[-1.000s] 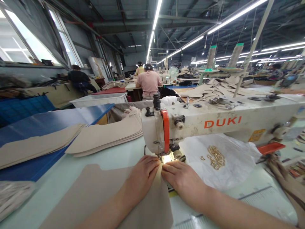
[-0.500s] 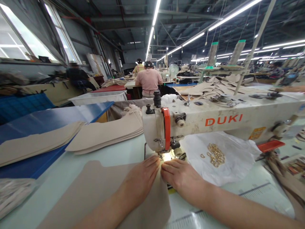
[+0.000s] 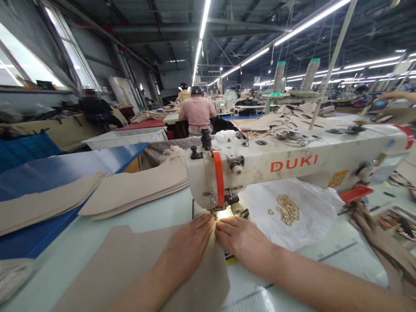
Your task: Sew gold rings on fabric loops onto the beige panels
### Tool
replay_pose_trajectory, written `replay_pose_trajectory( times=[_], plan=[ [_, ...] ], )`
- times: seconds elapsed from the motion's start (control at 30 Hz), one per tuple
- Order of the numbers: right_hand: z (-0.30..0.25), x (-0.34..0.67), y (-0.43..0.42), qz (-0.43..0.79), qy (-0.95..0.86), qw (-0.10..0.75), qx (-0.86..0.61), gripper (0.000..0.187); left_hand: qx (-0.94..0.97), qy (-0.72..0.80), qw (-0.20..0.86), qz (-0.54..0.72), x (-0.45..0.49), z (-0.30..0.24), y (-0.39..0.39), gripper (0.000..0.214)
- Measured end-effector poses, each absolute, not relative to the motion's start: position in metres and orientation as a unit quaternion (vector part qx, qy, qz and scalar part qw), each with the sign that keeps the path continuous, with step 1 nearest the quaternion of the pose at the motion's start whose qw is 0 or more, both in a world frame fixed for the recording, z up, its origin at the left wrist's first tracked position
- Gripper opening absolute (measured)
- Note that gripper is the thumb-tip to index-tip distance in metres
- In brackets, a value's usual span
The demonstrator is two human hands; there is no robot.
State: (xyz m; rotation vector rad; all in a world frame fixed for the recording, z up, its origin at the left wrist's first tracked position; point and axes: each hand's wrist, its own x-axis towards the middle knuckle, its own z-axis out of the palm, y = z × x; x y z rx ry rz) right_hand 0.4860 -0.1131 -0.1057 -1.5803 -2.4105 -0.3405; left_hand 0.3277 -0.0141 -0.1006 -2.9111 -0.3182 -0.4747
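Note:
A beige cut panel (image 3: 130, 264) lies on the pale table in front of a white DUKI sewing machine (image 3: 279, 167). My left hand (image 3: 190, 249) rests flat on the panel, fingers stretched toward the lit needle area (image 3: 221, 213). Beside it, my right hand (image 3: 243, 242) lies palm down on the panel's right edge, its fingertips almost touching the left hand's just before the presser foot. Neither hand grips anything.
Stacks of beige panels (image 3: 136, 188) lie at the left on a blue board (image 3: 65, 167). A white bag with gold metal rings (image 3: 287, 210) sits right of the needle. Beige straps (image 3: 380, 242) hang at the far right. Other people sit at tables further back.
Both hands stay pressed on the panel at the needle. The camera view has shifted slightly, so everything sits a little further left in the picture.

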Motion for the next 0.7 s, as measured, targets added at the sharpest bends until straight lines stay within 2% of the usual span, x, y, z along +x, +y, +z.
replay_pose_trajectory(
  times=[0.7],
  plan=[
    [-0.1022,0.4896,-0.1142,-0.098,-0.825,0.124,-0.542,0.013,-0.974,-0.145,0.020,-0.172,0.3322,-0.1020,-0.0104,0.033]
  ],
)
